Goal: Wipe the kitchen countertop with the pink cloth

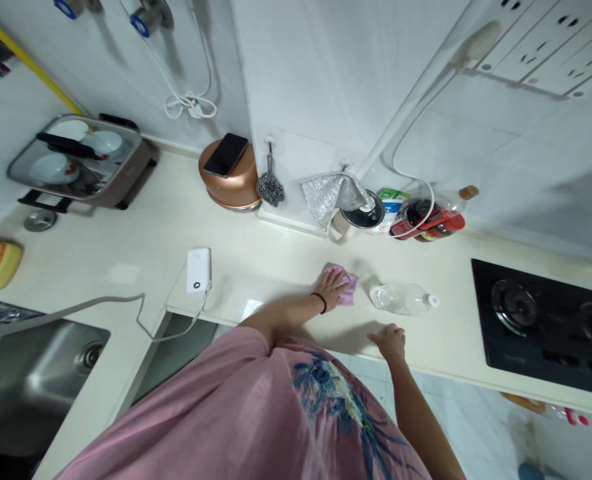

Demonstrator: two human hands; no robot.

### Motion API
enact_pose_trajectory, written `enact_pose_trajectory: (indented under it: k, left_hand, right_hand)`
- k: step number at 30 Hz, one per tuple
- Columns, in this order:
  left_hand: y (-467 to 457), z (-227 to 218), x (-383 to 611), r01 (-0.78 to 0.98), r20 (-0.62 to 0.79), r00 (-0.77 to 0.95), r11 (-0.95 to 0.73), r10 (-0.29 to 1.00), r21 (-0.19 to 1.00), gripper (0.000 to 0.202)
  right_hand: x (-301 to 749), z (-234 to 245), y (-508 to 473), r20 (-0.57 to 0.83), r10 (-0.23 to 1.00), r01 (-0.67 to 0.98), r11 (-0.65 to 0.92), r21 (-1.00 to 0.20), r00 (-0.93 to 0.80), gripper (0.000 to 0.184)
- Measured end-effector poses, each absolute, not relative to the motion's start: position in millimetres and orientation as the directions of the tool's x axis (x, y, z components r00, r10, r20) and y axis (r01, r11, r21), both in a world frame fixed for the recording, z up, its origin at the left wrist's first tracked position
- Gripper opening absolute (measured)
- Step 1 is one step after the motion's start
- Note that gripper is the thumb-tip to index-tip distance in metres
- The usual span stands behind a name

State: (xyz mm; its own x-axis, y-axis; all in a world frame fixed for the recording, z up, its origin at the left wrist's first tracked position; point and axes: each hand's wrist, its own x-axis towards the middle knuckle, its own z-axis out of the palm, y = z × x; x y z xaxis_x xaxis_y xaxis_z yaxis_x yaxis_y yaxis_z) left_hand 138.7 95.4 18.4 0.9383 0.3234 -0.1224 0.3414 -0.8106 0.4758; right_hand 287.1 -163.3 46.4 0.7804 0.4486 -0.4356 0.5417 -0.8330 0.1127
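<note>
My left hand (332,285), with a black band on the wrist, lies on a pink cloth (347,283) and presses it onto the pale countertop (286,267). My right hand (390,340) rests flat on the counter's front edge with nothing in it. A clear plastic bottle (403,300) with a white cap lies on its side just right of the cloth, a short way beyond my right hand.
A white power bank (199,270) with a cable lies to the left. By the wall are a copper pot (231,187) with a phone (226,155) on it, a steel scrubber (271,188), a grey cloth (332,193) and bottles (429,223). Black gas hob (546,320) right, sink (36,373) left.
</note>
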Motion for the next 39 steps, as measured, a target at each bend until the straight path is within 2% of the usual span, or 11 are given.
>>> enact_pose_trajectory:
  k: [4,10,13,16,20,23,27,30,32,35,39]
  left_hand:
    - [102,15,102,0.307,-0.111,0.951,-0.830,0.289,0.466,0.066]
    - [228,36,11,0.754,-0.248,0.639,-0.530,0.728,0.388,0.060]
    - [264,43,-47,0.878,-0.183,0.418,-0.345,0.890,0.333,0.064]
    - [265,45,-85,0.909,-0.113,0.316,-0.267,0.942,0.320,0.072]
    - [226,38,-82,0.906,-0.103,0.318,-0.270,0.943,0.327,0.055]
    - [174,26,-48,0.806,-0.090,0.512,-0.441,0.854,0.395,0.048]
    - [97,9,13,0.460,-0.051,0.867,-0.755,0.496,0.467,0.050]
    - [60,1,48,0.222,-0.001,0.969,-0.869,0.247,0.441,0.052]
    - [55,-1,57,0.156,0.015,0.984,-0.897,0.178,0.414,0.055]
    - [76,1,43,0.233,-0.013,0.968,-0.887,0.249,0.398,0.060]
    - [130,13,-18,0.555,-0.101,0.820,-0.742,0.563,0.375,0.062]
  right_hand:
    - [291,38,-168,-0.417,0.482,0.564,-0.821,0.093,0.771,0.111]
    - [295,29,-173,-0.424,0.498,0.587,-0.802,0.107,0.757,0.110]
    - [293,30,-173,-0.412,0.493,0.581,-0.805,0.119,0.766,0.110]
    - [291,32,-172,-0.404,0.490,0.571,-0.814,0.107,0.773,0.113]
    - [291,33,-171,-0.407,0.480,0.557,-0.826,0.091,0.777,0.116]
    - [292,31,-171,-0.407,0.478,0.552,-0.829,0.083,0.779,0.114]
    - [293,30,-173,-0.403,0.482,0.554,-0.829,0.079,0.778,0.117]
    - [294,31,-174,-0.408,0.477,0.544,-0.837,0.058,0.778,0.117]
    - [293,31,-175,-0.411,0.472,0.532,-0.846,0.039,0.780,0.115]
    - [292,32,-177,-0.400,0.486,0.540,-0.841,0.027,0.777,0.113]
    - [289,32,-177,-0.392,0.509,0.553,-0.833,0.001,0.767,0.109]
